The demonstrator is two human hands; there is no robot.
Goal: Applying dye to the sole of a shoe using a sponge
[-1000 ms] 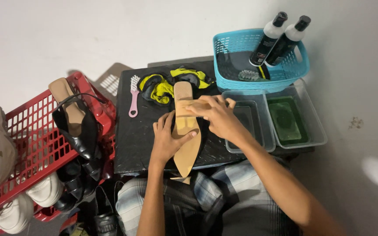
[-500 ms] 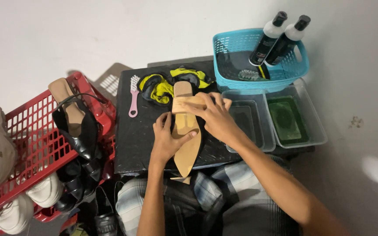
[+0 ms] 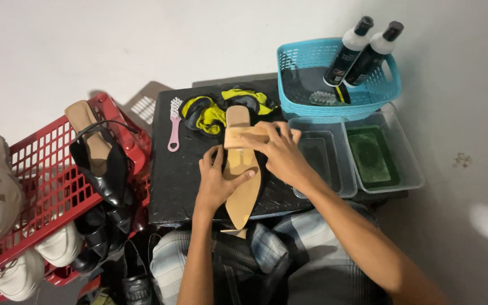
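A tan pointed flat shoe (image 3: 243,195) lies lengthwise on a small black table (image 3: 176,181), its toe over the near edge. My left hand (image 3: 217,179) presses on the shoe's left side and holds it steady. My right hand (image 3: 278,152) grips a light wooden brush block (image 3: 243,136) laid across the shoe's upper part. A black and yellow cloth (image 3: 210,110) is bunched just beyond the shoe.
A pink brush (image 3: 174,124) lies at the table's left. Two clear trays (image 3: 393,152), one with a green pad, sit right. A teal basket (image 3: 300,62) holds two black bottles (image 3: 362,48) and a brush. A red crate (image 3: 40,186) of shoes stands left.
My right hand has slid the wooden brush slightly along the shoe, towards the far end. The left hand and shoe stay put.
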